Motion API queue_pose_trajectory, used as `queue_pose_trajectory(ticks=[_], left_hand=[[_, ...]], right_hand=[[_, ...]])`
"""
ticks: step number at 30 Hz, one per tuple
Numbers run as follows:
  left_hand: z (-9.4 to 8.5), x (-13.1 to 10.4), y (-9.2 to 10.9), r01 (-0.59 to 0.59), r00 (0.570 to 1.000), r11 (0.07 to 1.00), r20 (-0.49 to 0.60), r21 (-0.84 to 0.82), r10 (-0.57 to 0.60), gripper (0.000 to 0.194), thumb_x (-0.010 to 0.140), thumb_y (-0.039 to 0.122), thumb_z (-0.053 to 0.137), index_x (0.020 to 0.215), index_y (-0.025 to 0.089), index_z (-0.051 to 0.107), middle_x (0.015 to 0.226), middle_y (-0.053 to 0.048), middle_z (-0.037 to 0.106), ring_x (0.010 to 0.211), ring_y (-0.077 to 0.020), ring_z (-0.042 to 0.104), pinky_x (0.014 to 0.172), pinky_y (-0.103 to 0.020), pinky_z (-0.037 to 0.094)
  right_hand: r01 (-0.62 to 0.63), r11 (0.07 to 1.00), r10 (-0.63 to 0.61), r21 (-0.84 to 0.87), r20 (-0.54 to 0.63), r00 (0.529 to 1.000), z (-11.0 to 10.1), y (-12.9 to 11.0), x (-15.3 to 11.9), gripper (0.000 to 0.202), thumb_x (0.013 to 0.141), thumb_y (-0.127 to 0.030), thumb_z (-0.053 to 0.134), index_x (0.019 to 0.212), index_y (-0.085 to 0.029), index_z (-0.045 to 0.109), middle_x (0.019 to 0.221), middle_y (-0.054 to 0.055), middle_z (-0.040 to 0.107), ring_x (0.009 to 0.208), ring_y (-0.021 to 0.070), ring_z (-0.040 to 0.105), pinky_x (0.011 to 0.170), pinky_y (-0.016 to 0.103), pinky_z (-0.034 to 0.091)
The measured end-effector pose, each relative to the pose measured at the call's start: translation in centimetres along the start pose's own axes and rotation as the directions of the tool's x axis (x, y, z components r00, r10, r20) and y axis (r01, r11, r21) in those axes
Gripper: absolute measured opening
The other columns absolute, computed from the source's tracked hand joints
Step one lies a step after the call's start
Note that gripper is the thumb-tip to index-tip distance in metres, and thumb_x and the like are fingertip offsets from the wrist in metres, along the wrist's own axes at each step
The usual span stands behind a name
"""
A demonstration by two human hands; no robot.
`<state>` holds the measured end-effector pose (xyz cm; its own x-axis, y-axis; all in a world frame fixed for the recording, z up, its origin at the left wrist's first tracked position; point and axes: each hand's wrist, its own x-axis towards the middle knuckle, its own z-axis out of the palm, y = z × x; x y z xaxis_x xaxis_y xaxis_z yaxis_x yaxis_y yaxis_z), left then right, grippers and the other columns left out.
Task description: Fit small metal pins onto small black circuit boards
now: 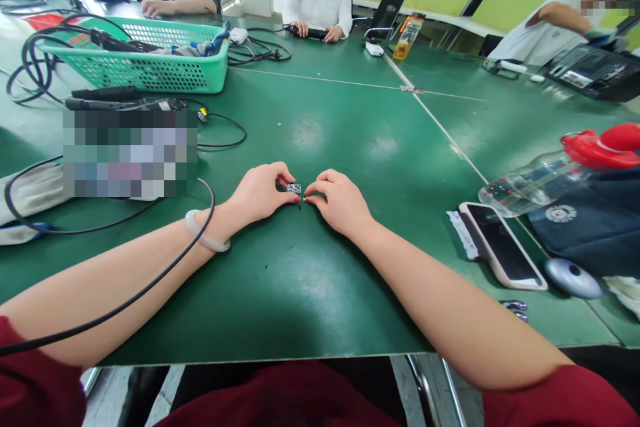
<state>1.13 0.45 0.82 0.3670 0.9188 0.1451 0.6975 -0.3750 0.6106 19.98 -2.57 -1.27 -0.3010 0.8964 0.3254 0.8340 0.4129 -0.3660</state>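
Deep red top (310, 400) is worn; sleeves (560, 397) are ended near the elbows. Pale, smooth, rounded bangle (216, 244) is worn on left wrist.

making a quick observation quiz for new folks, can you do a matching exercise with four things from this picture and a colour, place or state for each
1. small block
2. basket
3. phone
4. bracelet

a. light green, with holes in its sides
b. pale and ring-shaped
c. held between the fingertips of the left hand
d. lying with its dark screen up

Pairs: 1-c, 2-a, 3-d, 4-b
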Motion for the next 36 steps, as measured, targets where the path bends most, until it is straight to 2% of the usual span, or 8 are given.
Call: queue_pose_trajectory(ticks=[6, 12, 19, 24, 27, 30, 33, 36], left_hand=[[0.1, 0.1, -0.2, -0.006, 1.0, 1.0, 0.025, -0.001, 0.006, 0.028, 0.064, 0.039, 0.075, 0.081, 0.02, 0.062, 0.082, -0.002, 0.069, 0.076, -0.0195, 0.063, 0.067, -0.031, 0.046], [0.1, -0.1, 0.2, -0.039, 0.998, 0.999, 0.054, -0.035, 0.041, 0.03, 0.063, 0.04, 0.076, 0.079, 0.02, 0.061, 0.081, -0.001, 0.069, 0.075, -0.0184, 0.062, 0.066, -0.03, 0.045], [0.2, -0.4, 0.5, -0.122, 0.989, 0.988, 0.066, -0.096, 0.129, 0.027, 0.064, 0.039, 0.075, 0.079, 0.021, 0.061, 0.08, 0.0, 0.068, 0.076, -0.0172, 0.061, 0.069, -0.029, 0.045], [0.1, -0.5, 0.5, -0.129, 0.989, 0.987, 0.061, -0.101, 0.135, 0.026, 0.064, 0.038, 0.074, 0.079, 0.02, 0.062, 0.08, 0.0, 0.067, 0.076, -0.0176, 0.061, 0.07, -0.03, 0.046], [0.0, -0.3, 0.4, -0.094, 0.994, 0.991, 0.049, -0.1, 0.099, 0.027, 0.065, 0.038, 0.074, 0.081, 0.02, 0.062, 0.083, -0.001, 0.068, 0.077, -0.0183, 0.062, 0.071, -0.03, 0.047], [-0.1, -0.1, -0.1, -0.024, 1.0, 0.995, 0.018, -0.096, 0.025, 0.027, 0.065, 0.037, 0.075, 0.083, 0.021, 0.064, 0.083, -0.002, 0.069, 0.078, -0.0191, 0.063, 0.072, -0.031, 0.047], [0.0, 0.2, -0.6, 0.025, 0.999, 0.997, -0.024, -0.068, -0.027, 0.026, 0.065, 0.036, 0.074, 0.084, 0.021, 0.064, 0.083, -0.003, 0.07, 0.079, -0.02, 0.064, 0.073, -0.032, 0.048], [0.1, 0.3, -0.9, 0.038, 0.998, 0.999, -0.041, -0.036, -0.039, 0.026, 0.065, 0.035, 0.074, 0.086, 0.022, 0.064, 0.085, -0.003, 0.07, 0.082, -0.0211, 0.065, 0.074, -0.033, 0.048]], right_hand=[[-0.011, 1.0, 0.011, 0.003, 0.004, 1.0, 0.3, 0.1, 0.3, 0.013, 0.086, -0.02, 0.058, 0.077, -0.02, 0.067, 0.091, 0.005, 0.058, 0.084, 0.0179, 0.053, 0.078, 0.033, 0.044], [0.032, 0.983, -0.017, 0.181, -0.08, 0.997, -0.2, -0.6, 0.0, 0.015, 0.088, -0.018, 0.051, 0.081, -0.021, 0.064, 0.091, 0.003, 0.058, 0.083, 0.0152, 0.055, 0.077, 0.029, 0.044], [0.047, 0.972, -0.026, 0.229, -0.095, 0.995, -0.4, -1.0, -0.3, 0.012, 0.086, -0.021, 0.054, 0.079, -0.02, 0.063, 0.091, 0.003, 0.058, 0.08, 0.0139, 0.054, 0.074, 0.027, 0.044], [0.019, 0.968, 0.009, 0.252, -0.109, 0.994, -0.6, -1.1, -0.5, 0.005, 0.083, -0.023, 0.06, 0.079, -0.02, 0.063, 0.091, 0.003, 0.058, 0.08, 0.0144, 0.054, 0.073, 0.028, 0.044], [-0.003, 0.964, 0.035, 0.267, -0.115, 0.993, -0.8, -1.0, -0.5, 0.005, 0.083, -0.021, 0.06, 0.079, -0.02, 0.063, 0.091, 0.002, 0.06, 0.079, 0.0141, 0.055, 0.073, 0.028, 0.045], [-0.008, 0.975, 0.02, 0.221, -0.054, 0.998, -0.7, -0.7, -0.6, 0.007, 0.084, -0.02, 0.06, 0.085, -0.02, 0.067, 0.091, 0.003, 0.062, 0.083, 0.015, 0.057, 0.078, 0.029, 0.046], [0.062, 0.992, -0.068, 0.106, 0.054, 0.996, -0.3, -0.8, -0.7, 0.014, 0.084, -0.025, 0.063, 0.094, -0.021, 0.071, 0.095, 0.005, 0.065, 0.09, 0.0182, 0.057, 0.084, 0.033, 0.045], [0.122, 0.992, -0.122, 0.015, 0.097, 0.988, 0.1, -1.1, -0.8, 0.017, 0.086, -0.029, 0.061, 0.095, -0.023, 0.073, 0.096, 0.005, 0.067, 0.089, 0.0194, 0.057, 0.083, 0.035, 0.045]])
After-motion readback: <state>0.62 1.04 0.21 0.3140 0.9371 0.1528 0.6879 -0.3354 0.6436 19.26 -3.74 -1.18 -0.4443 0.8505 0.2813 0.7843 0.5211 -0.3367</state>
